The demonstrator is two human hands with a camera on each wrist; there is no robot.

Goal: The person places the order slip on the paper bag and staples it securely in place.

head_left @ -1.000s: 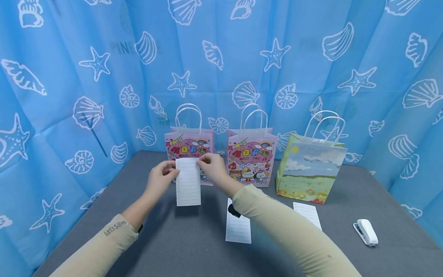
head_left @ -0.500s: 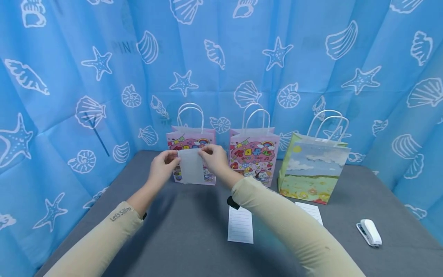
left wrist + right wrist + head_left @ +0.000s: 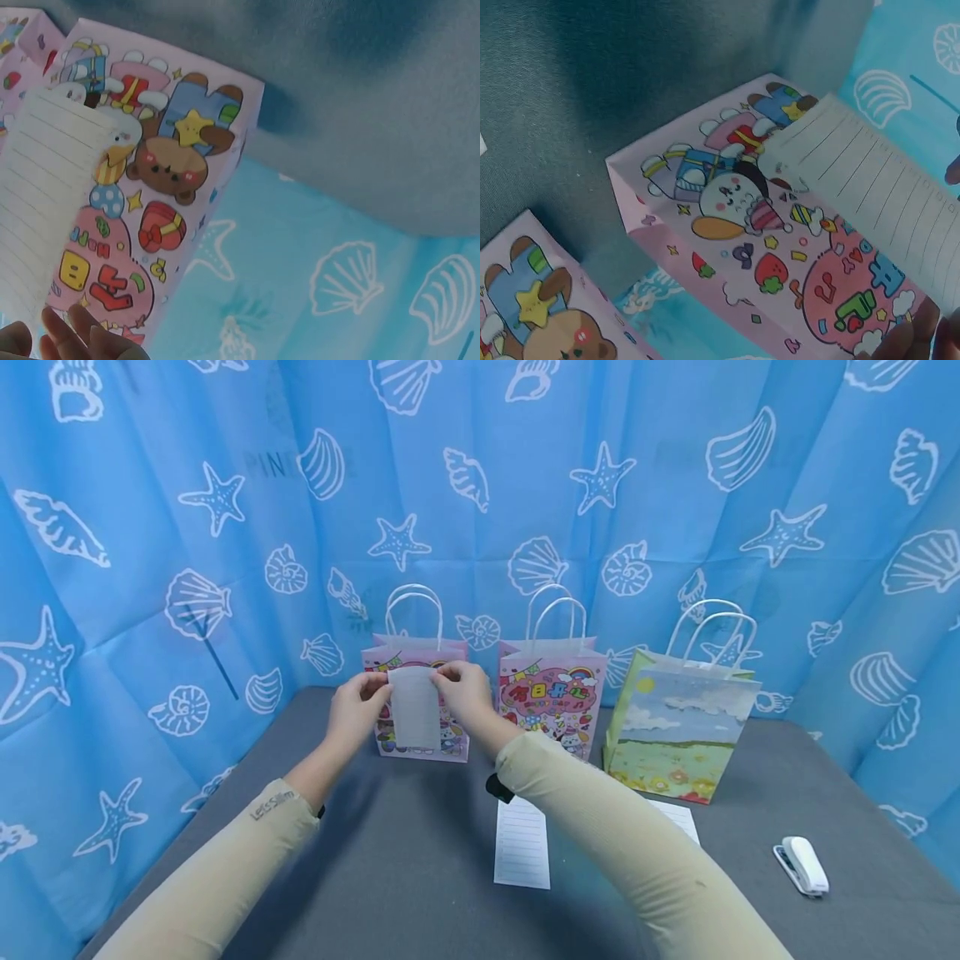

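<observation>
A narrow lined sheet of paper (image 3: 417,710) hangs upright in front of the left pink gift bag (image 3: 454,747), covering much of its cartoon front. My left hand (image 3: 356,708) pinches the sheet's upper left corner between thumb and fingers. At the upper right corner, my right hand (image 3: 467,700) pinches it the same way. The left wrist view has the ruled paper (image 3: 45,187) overlapping the bag's printed bear and bird. In the right wrist view, the paper's (image 3: 870,180) small checkboxes run along one edge.
Another pink gift bag (image 3: 551,693) stands at centre, and a green-and-blue landscape bag (image 3: 675,727) to its right. Lined sheets lie on the grey table, one (image 3: 522,847) in front and another (image 3: 678,817) partly behind my right sleeve. A white stapler (image 3: 802,865) lies at right.
Both hands have carried the lined sheet upward and away from me, from in front of the left pink bag to close against its face. The bags and stapler stay put.
</observation>
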